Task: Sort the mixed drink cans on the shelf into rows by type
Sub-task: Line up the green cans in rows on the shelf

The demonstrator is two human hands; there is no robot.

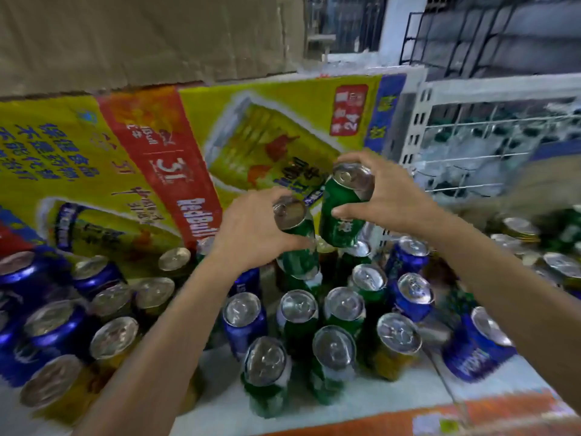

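Green can (298,256) in the left hand (251,228) is held up off the shelf (377,404), fingers curled round its upper body, lid tipped toward the person. Just beside it and a little higher, a second green can (341,215) is gripped by the right hand (390,196), thumb against its side and fingers hooked over the rim. Whether the two cans touch I cannot tell. Below them a cluster of standing green cans (333,350) is mixed with blue cans (245,333) and gold cans (393,363), crowding the white surface under both forearms. Behind stands a yellow Red Bull carton (125,152), with a plain cardboard box (141,36) above it and a white wire rack (487,136) to the right.
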